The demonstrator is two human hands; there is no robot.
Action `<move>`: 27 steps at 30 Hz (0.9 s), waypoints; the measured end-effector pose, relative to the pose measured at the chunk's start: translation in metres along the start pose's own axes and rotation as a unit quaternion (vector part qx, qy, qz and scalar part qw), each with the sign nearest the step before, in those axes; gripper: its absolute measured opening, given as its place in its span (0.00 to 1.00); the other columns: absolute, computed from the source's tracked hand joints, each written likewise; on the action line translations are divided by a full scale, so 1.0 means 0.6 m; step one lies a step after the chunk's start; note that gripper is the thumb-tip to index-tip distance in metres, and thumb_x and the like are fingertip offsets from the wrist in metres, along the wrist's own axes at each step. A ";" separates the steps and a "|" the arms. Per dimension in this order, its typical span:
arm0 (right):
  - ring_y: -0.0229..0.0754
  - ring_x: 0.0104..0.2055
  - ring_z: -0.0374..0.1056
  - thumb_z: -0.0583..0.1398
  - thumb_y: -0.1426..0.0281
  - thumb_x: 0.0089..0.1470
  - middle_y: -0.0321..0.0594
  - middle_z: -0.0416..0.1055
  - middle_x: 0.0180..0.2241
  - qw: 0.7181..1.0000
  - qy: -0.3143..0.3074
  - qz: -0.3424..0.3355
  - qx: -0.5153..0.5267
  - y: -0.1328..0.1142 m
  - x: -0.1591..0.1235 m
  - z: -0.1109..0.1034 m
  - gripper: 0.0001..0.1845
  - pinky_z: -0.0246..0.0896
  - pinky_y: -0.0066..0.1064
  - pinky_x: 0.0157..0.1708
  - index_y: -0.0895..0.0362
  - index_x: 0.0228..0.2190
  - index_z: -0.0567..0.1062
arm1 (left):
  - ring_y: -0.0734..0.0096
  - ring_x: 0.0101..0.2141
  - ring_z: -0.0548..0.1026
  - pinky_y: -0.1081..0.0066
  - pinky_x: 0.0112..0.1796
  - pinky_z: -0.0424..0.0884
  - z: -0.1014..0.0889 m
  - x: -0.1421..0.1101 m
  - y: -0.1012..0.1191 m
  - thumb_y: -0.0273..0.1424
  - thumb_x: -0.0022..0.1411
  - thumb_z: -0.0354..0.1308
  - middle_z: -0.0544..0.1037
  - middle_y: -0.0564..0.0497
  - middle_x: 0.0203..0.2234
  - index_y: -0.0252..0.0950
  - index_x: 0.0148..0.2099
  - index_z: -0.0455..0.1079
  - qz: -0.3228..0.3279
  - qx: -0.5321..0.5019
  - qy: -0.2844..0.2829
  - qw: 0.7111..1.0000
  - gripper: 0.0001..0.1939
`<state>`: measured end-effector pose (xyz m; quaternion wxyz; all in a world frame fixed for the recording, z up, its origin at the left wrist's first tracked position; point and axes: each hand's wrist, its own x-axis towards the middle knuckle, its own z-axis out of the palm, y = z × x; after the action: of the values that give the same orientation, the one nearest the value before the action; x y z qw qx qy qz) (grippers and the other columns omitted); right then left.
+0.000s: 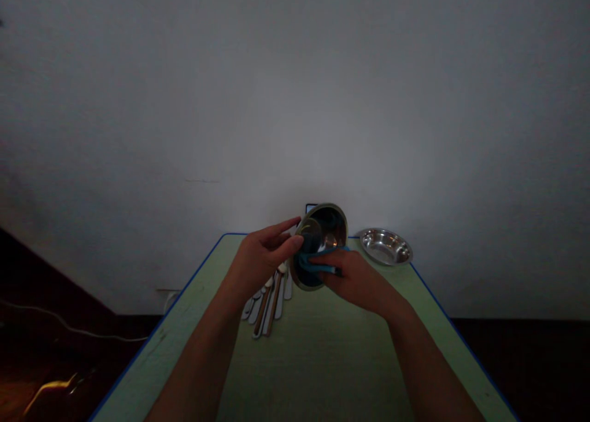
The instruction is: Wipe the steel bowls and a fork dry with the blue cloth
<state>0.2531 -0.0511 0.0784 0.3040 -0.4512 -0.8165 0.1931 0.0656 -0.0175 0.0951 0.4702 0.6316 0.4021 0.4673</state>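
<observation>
Steel bowl (pixel 328 225): you hold it between both hands above the green tabletop (pixel 313 373), tilted on its edge, with the inside turned toward you.
Left hand (pixel 262 259): your grip is closed on the left side of the bowl.
Right hand (pixel 357 281): your grip presses a blue cloth (pixel 314 263) against the inside of the bowl.
Nearby: a row of cutlery (pixel 266 303) lies under your left hand, and a shallow steel dish (pixel 385 247) sits to the right.
Hidden: your fingers cover part of the rim; the dark bowl inside is hard to read.
</observation>
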 end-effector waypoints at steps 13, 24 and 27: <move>0.40 0.40 0.72 0.58 0.76 0.52 0.36 0.77 0.42 0.994 0.020 0.000 0.103 -0.015 0.000 0.003 0.18 0.67 0.35 0.41 0.50 0.44 0.76 | 0.58 0.42 0.77 0.61 0.47 0.71 0.003 -0.003 0.010 0.37 0.52 0.64 0.81 0.44 0.40 0.33 0.56 0.68 0.002 -0.018 -0.001 1.000 0.30; 0.41 0.44 0.71 0.60 0.73 0.51 0.40 0.75 0.44 0.985 0.068 -0.034 0.158 -0.014 -0.007 0.004 0.17 0.66 0.39 0.46 0.51 0.45 0.75 | 0.62 0.36 0.79 0.66 0.40 0.74 0.000 0.005 0.003 0.39 0.48 0.66 0.82 0.46 0.34 0.34 0.54 0.70 0.018 -0.056 0.040 0.997 0.30; 0.41 0.45 0.71 0.61 0.74 0.51 0.39 0.75 0.44 0.984 0.088 -0.059 0.142 -0.012 -0.007 0.004 0.17 0.65 0.40 0.47 0.50 0.44 0.76 | 0.62 0.35 0.79 0.66 0.39 0.75 0.001 0.007 0.003 0.39 0.47 0.67 0.82 0.46 0.33 0.34 0.54 0.70 0.017 -0.080 0.061 0.995 0.31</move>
<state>0.2485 -0.0586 0.0796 0.4468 -0.3693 -0.7762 0.2481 0.0670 -0.0143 0.0978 0.4859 0.5694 0.3808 0.5429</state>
